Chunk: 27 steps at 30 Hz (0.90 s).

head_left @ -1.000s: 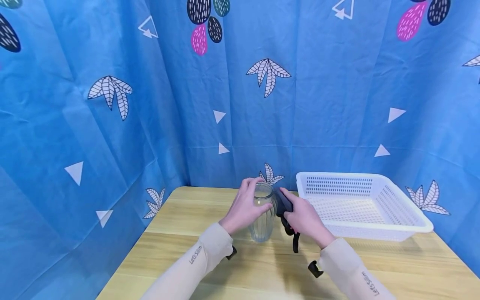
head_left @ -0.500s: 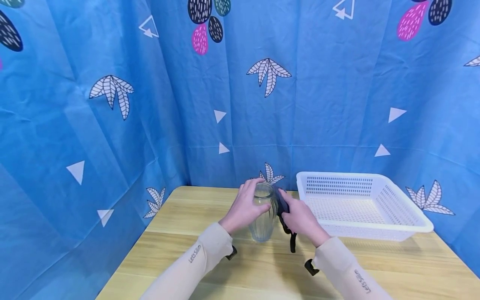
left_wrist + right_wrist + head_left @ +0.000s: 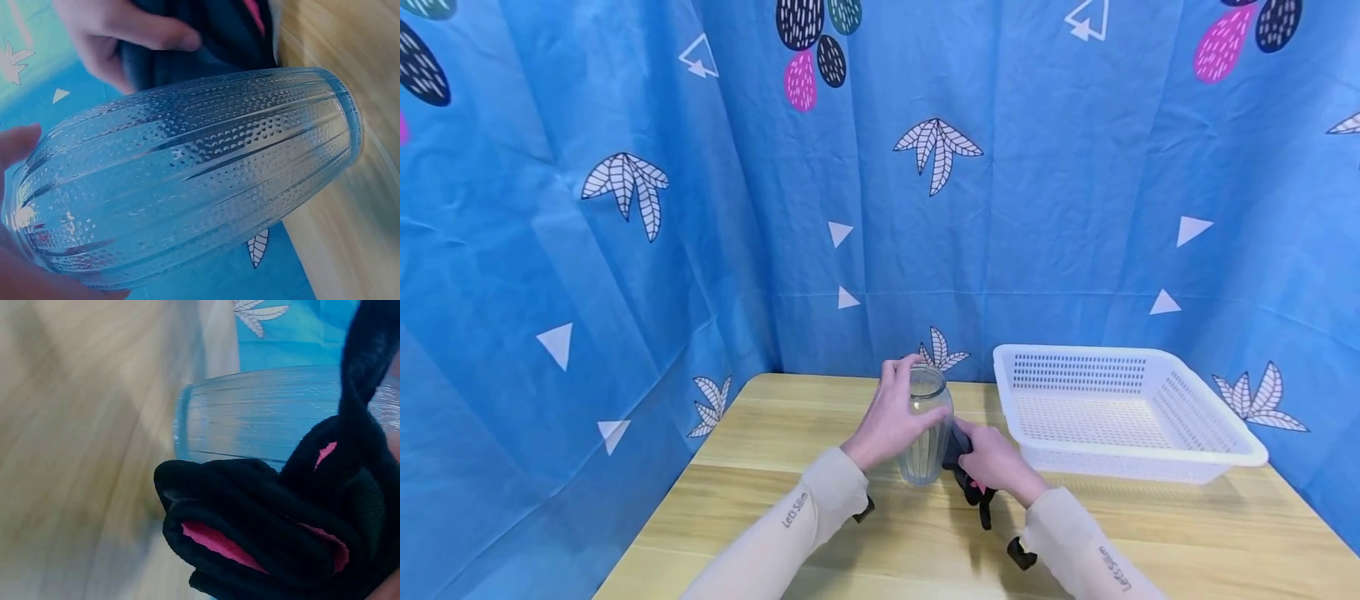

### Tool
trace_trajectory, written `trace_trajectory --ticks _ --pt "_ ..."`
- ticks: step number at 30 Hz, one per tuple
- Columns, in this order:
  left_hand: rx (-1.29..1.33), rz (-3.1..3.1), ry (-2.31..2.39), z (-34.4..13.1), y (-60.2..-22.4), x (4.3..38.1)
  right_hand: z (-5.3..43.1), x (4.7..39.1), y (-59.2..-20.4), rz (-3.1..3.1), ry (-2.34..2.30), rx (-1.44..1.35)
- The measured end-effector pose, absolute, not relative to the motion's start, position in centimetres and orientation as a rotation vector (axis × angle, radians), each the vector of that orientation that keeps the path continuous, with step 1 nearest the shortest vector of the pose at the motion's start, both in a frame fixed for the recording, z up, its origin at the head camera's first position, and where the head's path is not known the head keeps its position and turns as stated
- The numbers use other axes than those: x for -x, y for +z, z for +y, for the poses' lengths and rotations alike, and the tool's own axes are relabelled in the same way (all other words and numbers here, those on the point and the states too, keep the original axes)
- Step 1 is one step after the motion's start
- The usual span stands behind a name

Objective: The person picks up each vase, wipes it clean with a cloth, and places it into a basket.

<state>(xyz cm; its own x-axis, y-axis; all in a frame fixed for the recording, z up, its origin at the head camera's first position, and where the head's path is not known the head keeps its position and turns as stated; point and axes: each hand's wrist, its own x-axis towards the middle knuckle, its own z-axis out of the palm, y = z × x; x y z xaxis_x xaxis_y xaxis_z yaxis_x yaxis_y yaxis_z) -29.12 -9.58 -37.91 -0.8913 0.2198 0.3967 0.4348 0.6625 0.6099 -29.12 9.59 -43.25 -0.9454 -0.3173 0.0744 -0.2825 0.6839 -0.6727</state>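
A clear ribbed glass vase (image 3: 921, 457) with a dimpled surface (image 3: 200, 169) stands on the table, in the middle of the head view. My left hand (image 3: 891, 421) grips it near the rim, with the thumb on the near side. On the vase's right side, my right hand (image 3: 997, 460) holds a folded black cloth (image 3: 955, 450) against the lower part of the glass. Pink shows inside the cloth's folds (image 3: 250, 519) in the right wrist view, and a black strip hangs from it. The fingers behind the cloth are partly hidden.
A white perforated plastic basket (image 3: 1142, 457) sits to the right, close to my right hand. The light wooden table (image 3: 775, 467) meets a patterned blue curtain (image 3: 880, 208) behind and at both sides.
My right hand has moved the black cloth down along the vase's right side, from near the rim to the lower part. My left hand and the vase stay almost in place.
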Motion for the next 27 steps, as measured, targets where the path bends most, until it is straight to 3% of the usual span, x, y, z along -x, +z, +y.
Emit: trace_trajectory --ticks 17,27 --pt "0.537 -2.598 -1.027 -9.3 -37.3 29.1 11.0 27.5 -34.3 2.96 -1.374 0.531" --pt "0.551 -2.608 -1.061 -9.0 -37.8 28.9 10.1 29.0 -37.8 2.974 -1.19 0.478"
